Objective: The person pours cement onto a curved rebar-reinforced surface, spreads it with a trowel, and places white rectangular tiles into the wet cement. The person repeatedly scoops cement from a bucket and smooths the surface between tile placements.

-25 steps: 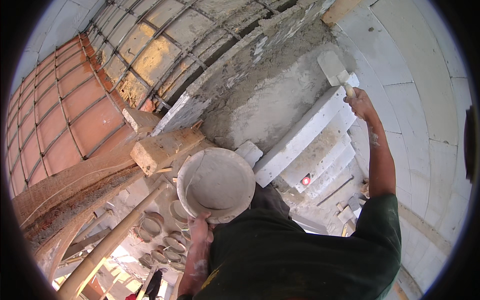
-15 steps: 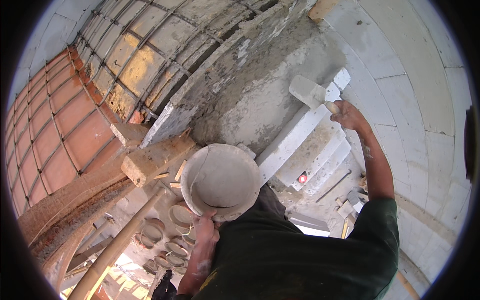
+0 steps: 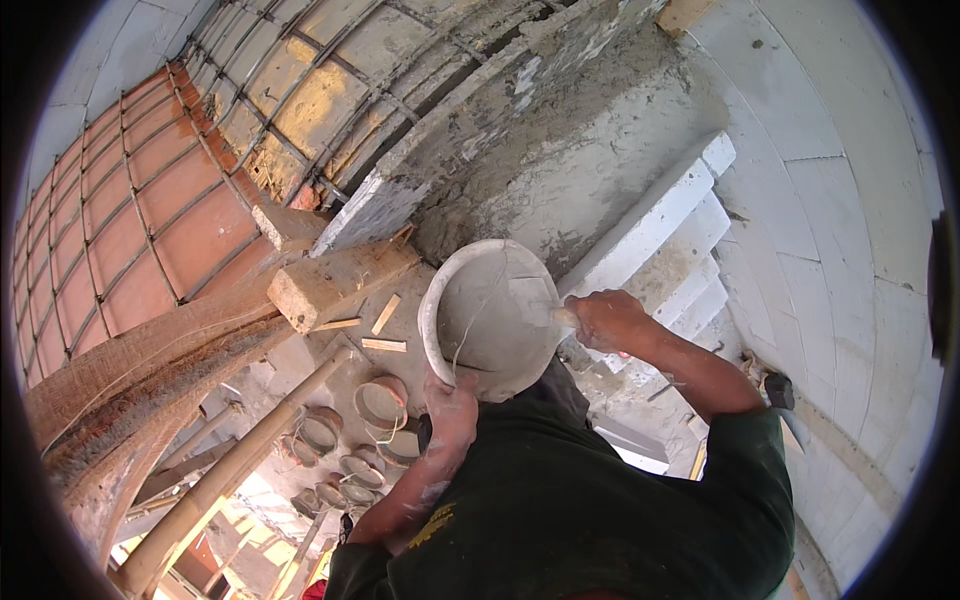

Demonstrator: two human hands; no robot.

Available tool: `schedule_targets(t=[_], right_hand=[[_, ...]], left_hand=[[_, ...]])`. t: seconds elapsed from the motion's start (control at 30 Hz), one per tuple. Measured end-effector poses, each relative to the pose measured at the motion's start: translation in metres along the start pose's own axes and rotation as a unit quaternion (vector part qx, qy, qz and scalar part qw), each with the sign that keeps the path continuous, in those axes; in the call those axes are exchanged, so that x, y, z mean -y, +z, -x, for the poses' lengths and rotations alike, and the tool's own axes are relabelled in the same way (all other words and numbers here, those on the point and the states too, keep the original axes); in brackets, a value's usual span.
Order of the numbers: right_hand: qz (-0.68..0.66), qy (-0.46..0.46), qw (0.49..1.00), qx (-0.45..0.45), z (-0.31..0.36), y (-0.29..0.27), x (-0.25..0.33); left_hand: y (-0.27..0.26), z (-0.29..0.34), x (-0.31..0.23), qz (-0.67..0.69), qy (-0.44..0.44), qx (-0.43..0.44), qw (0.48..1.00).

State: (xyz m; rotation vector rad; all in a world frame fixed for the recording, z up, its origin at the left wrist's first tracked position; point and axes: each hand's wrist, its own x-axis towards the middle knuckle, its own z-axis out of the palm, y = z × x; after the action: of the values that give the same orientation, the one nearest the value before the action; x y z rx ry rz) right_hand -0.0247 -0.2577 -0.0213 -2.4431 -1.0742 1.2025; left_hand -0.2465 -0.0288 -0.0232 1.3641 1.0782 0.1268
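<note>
My left hand (image 3: 452,408) is closed on the near rim of a round bucket (image 3: 428,325) coated in grey mortar. A thin wire handle lies across the bucket's mouth. Wet-looking grey mortar (image 3: 475,320) lines its inside. My right hand (image 3: 605,320) grips the handle of a trowel (image 3: 535,302) at the bucket's right rim. The trowel's blade reaches into the bucket and blends with the grey mortar there. Beyond the bucket lies a ledge smeared with mortar (image 3: 580,170), bordered on its right by a white block (image 3: 645,215).
Stepped white blocks (image 3: 690,265) descend on the right beside a block wall (image 3: 800,220). Timber beams (image 3: 345,280) and a bamboo pole (image 3: 240,455) stand at left, below a rebar grid (image 3: 140,215). Several more buckets (image 3: 380,402) sit on the floor lower down.
My right hand has brought the trowel from above the white block down and left into the bucket. The bucket has shifted up and right in the view and tilted.
</note>
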Motion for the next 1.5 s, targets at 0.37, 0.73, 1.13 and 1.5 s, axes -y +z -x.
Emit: schedule_targets(t=[0.37,0.73,1.13,1.5], right_hand=[[-0.311,0.057,0.949,0.007,0.074,0.021,-0.055],[-0.255,0.233,0.903,-0.257,0.054,-0.032,-0.219],[-0.206,0.257,0.899,-0.289,0.008,-0.162,-0.273],[-0.089,0.216,0.919,-0.316,0.011,-0.132,-0.209]], left_hand=[[-0.028,-0.005,-0.023,0.055,-0.148,-0.068,0.985],[-0.069,0.0,-0.003,0.058,-0.181,-0.086,0.978],[-0.061,0.009,-0.013,0.116,-0.236,-0.096,0.96],[-0.075,0.0,-0.021,0.061,-0.23,-0.023,0.971]])
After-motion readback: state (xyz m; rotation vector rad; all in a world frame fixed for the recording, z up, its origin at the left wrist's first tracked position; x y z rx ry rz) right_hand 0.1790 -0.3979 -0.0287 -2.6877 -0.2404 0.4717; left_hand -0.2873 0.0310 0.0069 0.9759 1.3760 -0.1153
